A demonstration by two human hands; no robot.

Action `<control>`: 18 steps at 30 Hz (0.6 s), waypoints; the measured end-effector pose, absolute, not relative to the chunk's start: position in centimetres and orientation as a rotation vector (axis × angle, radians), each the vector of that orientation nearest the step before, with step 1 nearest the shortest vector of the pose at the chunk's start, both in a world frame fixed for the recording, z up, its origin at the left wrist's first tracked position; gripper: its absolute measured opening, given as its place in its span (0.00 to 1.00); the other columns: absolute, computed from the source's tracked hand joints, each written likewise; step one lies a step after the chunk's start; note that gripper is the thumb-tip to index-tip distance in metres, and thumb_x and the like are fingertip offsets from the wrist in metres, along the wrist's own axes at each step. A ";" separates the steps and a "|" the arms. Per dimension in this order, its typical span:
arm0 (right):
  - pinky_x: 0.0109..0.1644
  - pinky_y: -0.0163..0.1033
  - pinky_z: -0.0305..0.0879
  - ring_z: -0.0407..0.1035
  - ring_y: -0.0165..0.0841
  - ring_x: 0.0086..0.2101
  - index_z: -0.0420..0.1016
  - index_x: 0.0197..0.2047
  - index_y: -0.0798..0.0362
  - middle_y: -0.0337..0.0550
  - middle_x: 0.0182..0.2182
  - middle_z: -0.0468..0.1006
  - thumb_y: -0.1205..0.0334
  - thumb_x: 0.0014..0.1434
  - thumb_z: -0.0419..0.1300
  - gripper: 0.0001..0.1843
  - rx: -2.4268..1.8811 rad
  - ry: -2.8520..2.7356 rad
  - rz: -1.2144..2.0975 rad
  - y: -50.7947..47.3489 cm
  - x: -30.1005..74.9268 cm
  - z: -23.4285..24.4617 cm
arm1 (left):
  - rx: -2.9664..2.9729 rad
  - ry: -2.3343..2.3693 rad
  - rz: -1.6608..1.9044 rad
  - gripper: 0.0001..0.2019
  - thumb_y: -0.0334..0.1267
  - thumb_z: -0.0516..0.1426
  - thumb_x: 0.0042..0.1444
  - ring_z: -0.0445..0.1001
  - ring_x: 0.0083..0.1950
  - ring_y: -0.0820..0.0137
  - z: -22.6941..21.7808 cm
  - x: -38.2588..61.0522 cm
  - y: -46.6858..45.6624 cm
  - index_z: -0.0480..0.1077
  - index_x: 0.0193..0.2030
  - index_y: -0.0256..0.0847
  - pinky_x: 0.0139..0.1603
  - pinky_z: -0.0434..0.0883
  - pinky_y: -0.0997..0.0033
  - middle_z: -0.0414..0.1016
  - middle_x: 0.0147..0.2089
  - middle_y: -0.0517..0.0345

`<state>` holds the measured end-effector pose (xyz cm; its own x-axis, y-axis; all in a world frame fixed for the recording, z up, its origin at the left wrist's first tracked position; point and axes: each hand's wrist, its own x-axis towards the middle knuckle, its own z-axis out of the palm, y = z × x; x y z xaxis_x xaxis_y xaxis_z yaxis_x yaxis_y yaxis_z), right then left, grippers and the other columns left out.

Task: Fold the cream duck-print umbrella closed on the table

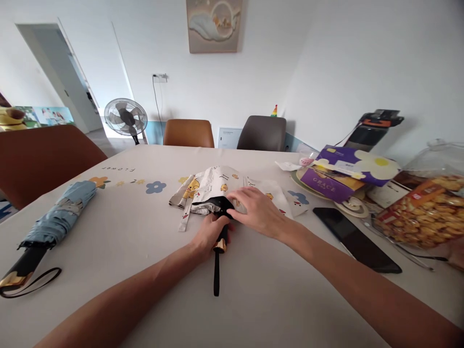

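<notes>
A white folding umbrella (212, 186) printed with yellow cartoon figures lies loosely folded in the middle of the table (253, 290). My left hand (209, 234) is closed round its black handle (220, 240), whose wrist strap trails toward me. My right hand (255, 210) rests palm down on the canopy fabric just right of the handle, fingers together and pressing it. A matching white sleeve (279, 193) lies behind the right hand.
A second, blue folded umbrella (54, 224) lies at the table's left edge. A dark phone (355, 239), a purple box (340, 171) on a plate, and a bag of snacks (424, 212) crowd the right side. Chairs and a standing fan (125, 117) are beyond.
</notes>
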<state>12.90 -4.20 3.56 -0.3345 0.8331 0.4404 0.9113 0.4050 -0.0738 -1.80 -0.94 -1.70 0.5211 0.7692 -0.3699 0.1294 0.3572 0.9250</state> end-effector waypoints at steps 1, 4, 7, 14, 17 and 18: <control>0.52 0.48 0.60 0.68 0.39 0.46 0.70 0.49 0.54 0.49 0.46 0.74 0.65 0.57 0.55 0.15 -1.457 -2.307 -0.281 -4.0 12.6 3.5 | 1.169 0.953 0.503 0.09 0.38 0.51 0.51 0.62 0.16 0.73 -1.8 -1.9 -0.9 0.68 0.25 0.36 0.15 0.56 0.76 0.66 0.16 0.56; 0.55 0.51 0.57 0.63 0.41 0.53 0.67 0.55 0.51 0.52 0.56 0.66 0.71 0.56 0.54 0.23 -1.410 -2.532 -0.252 -2.7 12.1 3.7 | 1.179 0.946 0.507 0.08 0.36 0.51 0.50 0.61 0.15 0.74 -1.8 -2.0 -1.0 0.68 0.26 0.36 0.15 0.55 0.76 0.66 0.16 0.56; 0.53 0.50 0.59 0.62 0.42 0.53 0.73 0.50 0.50 0.52 0.58 0.64 0.71 0.56 0.54 0.19 -1.383 -2.682 -0.192 -1.0 11.7 3.6 | 1.205 0.943 0.501 0.07 0.36 0.51 0.50 0.61 0.14 0.74 -1.7 -2.0 -1.0 0.67 0.27 0.36 0.15 0.54 0.76 0.66 0.16 0.57; 0.50 0.45 0.60 0.68 0.37 0.41 0.74 0.38 0.58 0.49 0.38 0.77 0.73 0.60 0.47 0.14 -1.032 -2.712 -0.567 1.4 11.5 2.5 | 1.218 0.958 0.489 0.05 0.32 0.51 0.49 0.61 0.13 0.74 -1.7 -1.8 -0.8 0.66 0.25 0.35 0.14 0.55 0.76 0.64 0.15 0.58; 0.48 0.43 0.62 0.69 0.36 0.41 0.71 0.42 0.57 0.47 0.39 0.77 0.71 0.62 0.47 0.12 -1.089 -2.379 -0.630 1.9 11.8 3.7 | 1.213 0.956 0.466 0.05 0.34 0.51 0.49 0.60 0.13 0.74 -1.9 -1.8 -0.7 0.66 0.27 0.36 0.14 0.56 0.76 0.65 0.15 0.57; 0.47 0.42 0.62 0.69 0.36 0.41 0.71 0.43 0.56 0.47 0.40 0.77 0.70 0.62 0.48 0.12 -1.142 -2.241 -0.634 2.1 11.8 4.1 | 1.214 0.958 0.465 0.05 0.34 0.51 0.49 0.60 0.13 0.74 -2.0 -1.8 -0.7 0.66 0.27 0.36 0.14 0.56 0.76 0.65 0.15 0.57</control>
<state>11.76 2.11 4.07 -0.4947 0.5778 0.6491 0.8323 0.5300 0.1626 -1.83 -0.70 -1.96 0.5457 0.7536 -0.3665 0.1779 0.3232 0.9295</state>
